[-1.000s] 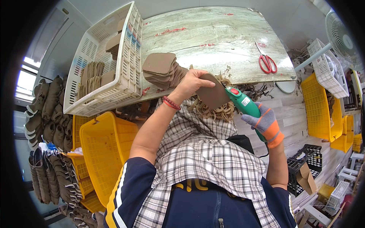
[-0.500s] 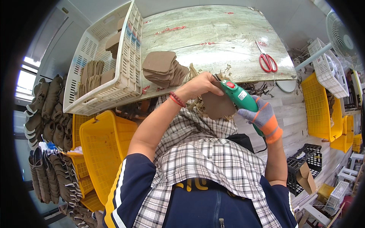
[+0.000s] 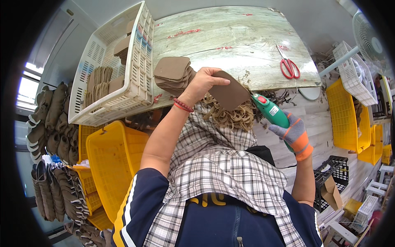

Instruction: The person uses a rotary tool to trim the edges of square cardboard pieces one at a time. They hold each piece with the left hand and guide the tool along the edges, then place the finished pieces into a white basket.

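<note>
My bare left hand (image 3: 206,82) pinches one end of a flat brown rounded-corner piece (image 3: 231,94), thumb on top, just past the near table edge. In my right hand (image 3: 293,133), gloved in grey and orange, is a green handheld electric cutter (image 3: 271,113) with a red button. Its narrow tip meets or nearly meets the piece's right edge; exact contact is hard to make out. Curled brown trimmings (image 3: 236,117) lie heaped below the piece, over my checked apron (image 3: 222,164). Left of my left hand, a stack of similar brown pieces (image 3: 173,72) rests on the table.
On the worn pale table (image 3: 230,33) lie red-handled scissors (image 3: 290,68) at the right. A white crate (image 3: 140,74) with more brown pieces stands at the left. Yellow bins (image 3: 111,144) flank me, shoes (image 3: 53,115) hang far left, and a fan (image 3: 370,39) stands right.
The brown piece has swung up and tilted, uncovering the trimmings heap. My left hand has moved slightly left and up; my right hand with the cutter has shifted right and down.
</note>
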The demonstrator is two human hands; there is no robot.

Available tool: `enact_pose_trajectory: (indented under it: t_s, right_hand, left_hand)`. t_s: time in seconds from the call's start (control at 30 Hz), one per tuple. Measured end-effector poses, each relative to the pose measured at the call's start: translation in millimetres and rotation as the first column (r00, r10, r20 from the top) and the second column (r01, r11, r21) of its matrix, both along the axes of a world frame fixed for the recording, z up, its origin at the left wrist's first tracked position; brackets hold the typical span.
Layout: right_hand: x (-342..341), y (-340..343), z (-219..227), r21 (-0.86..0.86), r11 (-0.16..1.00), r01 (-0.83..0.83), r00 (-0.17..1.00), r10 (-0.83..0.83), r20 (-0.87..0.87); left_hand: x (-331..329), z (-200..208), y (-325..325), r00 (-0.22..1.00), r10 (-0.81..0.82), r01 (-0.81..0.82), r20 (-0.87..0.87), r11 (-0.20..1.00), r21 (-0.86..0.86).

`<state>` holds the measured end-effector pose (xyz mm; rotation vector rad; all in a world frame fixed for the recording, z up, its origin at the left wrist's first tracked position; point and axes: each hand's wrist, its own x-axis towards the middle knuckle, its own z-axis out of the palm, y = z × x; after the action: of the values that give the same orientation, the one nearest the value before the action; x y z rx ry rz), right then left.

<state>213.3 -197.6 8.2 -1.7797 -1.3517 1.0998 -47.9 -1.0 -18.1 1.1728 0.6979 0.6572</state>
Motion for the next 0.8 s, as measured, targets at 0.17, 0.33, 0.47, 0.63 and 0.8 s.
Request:
enact_pose_trajectory:
  t_s: [0.17, 0.33, 0.47, 0.63, 0.8]
  right_hand:
    - [-6, 4, 8, 0.04, 0.998, -0.041, 0.997, 0.038, 0.07]
    - [-12, 8, 9, 0.069, 0.996, -0.05, 0.995, 0.043, 0.095]
    - [-17, 12, 6, 0.031, 0.999, -0.016, 0.999, 0.015, 0.046]
    - [-27, 25, 6, 0.032, 0.994, 0.101, 0.992, -0.098, -0.078]
    - [-19, 28, 2, 0.083, 0.963, 0.256, 0.949, -0.235, -0.211]
  left_hand:
    - [6, -8, 0, 0.998, -0.053, 0.054, -0.041, 0.999, 0.008]
    - [10, -9, -6, 0.995, -0.076, 0.075, -0.071, 0.997, -0.022]
    - [16, -10, -11, 0.992, -0.106, 0.102, -0.069, 0.993, -0.053]
    - [25, -15, -10, 0.996, -0.079, 0.076, -0.037, 0.994, -0.075]
    - [33, -16, 3, 0.879, 0.453, -0.402, 0.145, 0.87, -0.285]
